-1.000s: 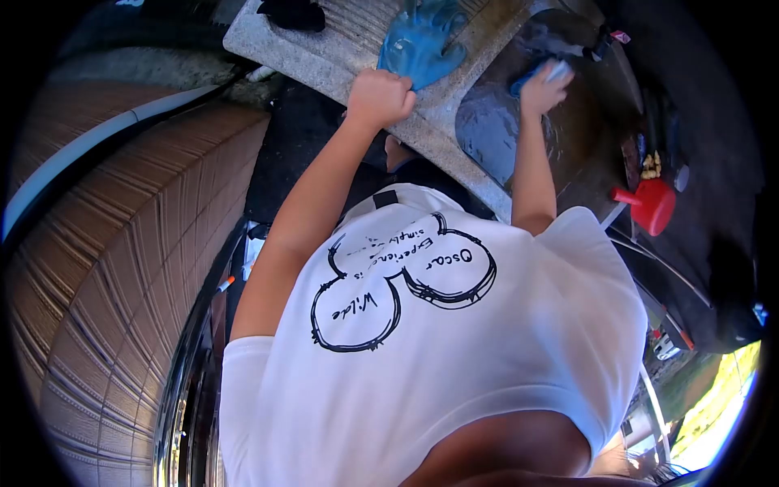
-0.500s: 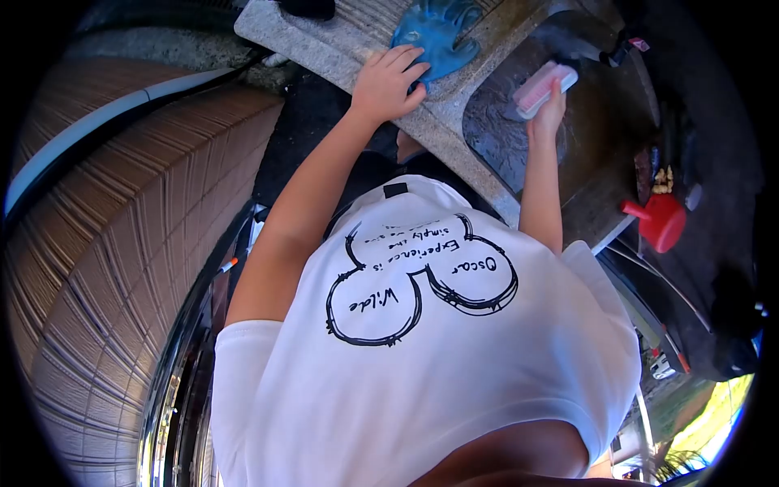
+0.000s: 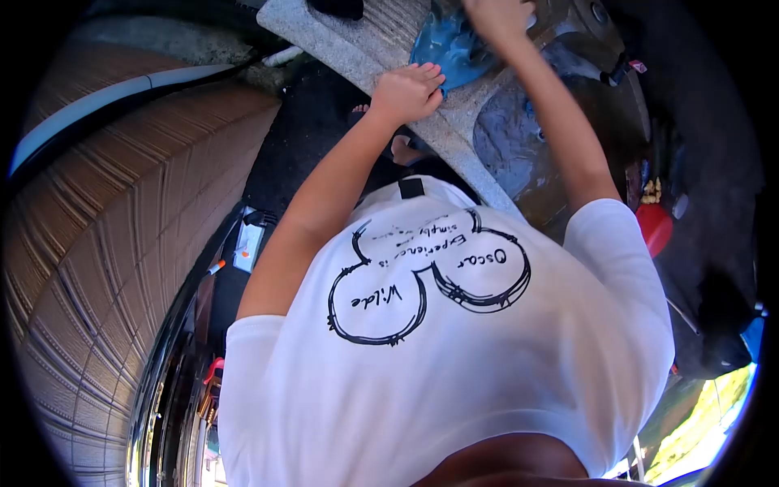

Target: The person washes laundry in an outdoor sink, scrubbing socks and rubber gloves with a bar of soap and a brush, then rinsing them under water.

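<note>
A wet blue cloth (image 3: 456, 49) lies bunched on a ridged concrete washboard slab (image 3: 369, 53). At its near left edge my left hand (image 3: 408, 93) is closed, fingers together and pressed on the cloth. My right hand (image 3: 497, 20) is over the cloth's far right part, at the top edge of the view. It is closed on a scrubbing brush, of which only a whitish edge shows beside the fingers. The rest of the brush is hidden by the hand and the frame edge.
Right of the slab is a basin of water (image 3: 511, 138). Farther right lie a red plastic scoop (image 3: 653, 227) and small items. A brown ribbed wall (image 3: 122, 219) with a pale pipe (image 3: 105, 105) stands at left. My bare foot (image 3: 403, 150) shows below the slab.
My right hand has moved from the basin up and left to the blue cloth, with the pink and white brush. My left hand stays at the cloth's edge, its fingers now more closed.
</note>
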Motion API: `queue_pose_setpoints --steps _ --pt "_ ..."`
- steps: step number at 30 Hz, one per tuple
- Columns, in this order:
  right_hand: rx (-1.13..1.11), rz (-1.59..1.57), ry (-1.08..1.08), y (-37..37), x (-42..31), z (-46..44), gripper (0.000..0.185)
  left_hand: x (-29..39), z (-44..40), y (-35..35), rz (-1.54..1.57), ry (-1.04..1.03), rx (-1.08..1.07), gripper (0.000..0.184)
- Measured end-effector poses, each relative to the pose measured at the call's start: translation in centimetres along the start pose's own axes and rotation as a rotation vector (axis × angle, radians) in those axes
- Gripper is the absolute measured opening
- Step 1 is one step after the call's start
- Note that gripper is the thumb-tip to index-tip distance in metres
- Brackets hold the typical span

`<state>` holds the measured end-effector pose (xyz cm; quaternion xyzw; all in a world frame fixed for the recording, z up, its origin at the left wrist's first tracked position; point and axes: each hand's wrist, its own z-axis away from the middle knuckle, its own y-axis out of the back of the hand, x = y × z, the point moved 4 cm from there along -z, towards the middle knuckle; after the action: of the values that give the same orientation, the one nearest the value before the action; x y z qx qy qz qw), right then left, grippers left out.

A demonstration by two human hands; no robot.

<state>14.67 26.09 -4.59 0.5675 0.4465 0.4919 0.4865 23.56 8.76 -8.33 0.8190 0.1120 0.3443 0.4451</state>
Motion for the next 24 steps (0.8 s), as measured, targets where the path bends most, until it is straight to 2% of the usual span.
queue_pose_setpoints --steps 1,3,4,5,7,9,11,13,15,16,17,18,21,24 --pt "-0.045 -0.070 0.150 2.1 -3.2 3.6 0.036 0.6 0.7 0.0 0.010 0.007 -0.004 0.023" --pt "0.067 -0.111 0.239 -0.6 -3.8 6.0 0.037 -0.1 0.0 -0.1 0.019 -0.029 -0.038 0.024" --pt "-0.116 -0.096 0.119 -1.8 -2.8 1.4 0.037 -0.2 0.0 -0.2 0.013 -0.036 -0.018 0.025" --pt "-0.190 -0.087 0.086 -2.6 -2.9 0.7 0.039 0.0 0.2 -0.4 0.021 -0.025 -0.023 0.025" --pt "-0.135 0.020 -0.021 -3.7 -1.7 -1.2 0.037 -0.2 -0.2 -0.4 -0.040 0.001 -0.013 0.027" --pt "0.071 0.027 -0.258 -3.3 2.4 -2.9 0.036 -0.1 -0.1 -0.5 -0.041 0.002 -0.016 0.027" --pt "-0.056 0.088 -0.404 -2.4 5.3 -4.7 0.038 -0.1 0.1 -0.5 -0.064 -0.015 -0.026 0.028" --pt "0.101 0.054 -0.209 0.9 2.8 -1.5 0.040 -0.1 0.2 -0.5 -0.067 -0.019 -0.015 0.028" --pt "0.030 -0.055 0.077 4.9 -3.1 4.7 0.041 0.3 0.3 -0.4 -0.064 -0.017 -0.003 0.028" --pt "-0.117 0.022 0.254 1.8 -4.3 6.7 0.048 0.6 0.3 -0.1 -0.068 -0.010 -0.040 0.028" --pt "-0.038 -0.005 0.220 -1.4 -4.1 6.4 0.046 0.6 0.1 -0.1 -0.075 -0.004 -0.077 0.029" --pt "-0.073 -0.002 0.178 -2.4 -3.5 4.3 0.045 0.5 0.0 -0.2 -0.075 -0.004 -0.077 0.029" --pt "-0.096 -0.004 0.126 -1.9 -3.6 1.6 0.040 -0.2 -0.3 -0.5 -0.067 -0.002 -0.007 0.029" --pt "-0.139 0.077 -0.116 -3.0 -2.5 -0.1 0.038 0.1 0.0 -0.7 -0.131 -0.046 -0.002 0.029"
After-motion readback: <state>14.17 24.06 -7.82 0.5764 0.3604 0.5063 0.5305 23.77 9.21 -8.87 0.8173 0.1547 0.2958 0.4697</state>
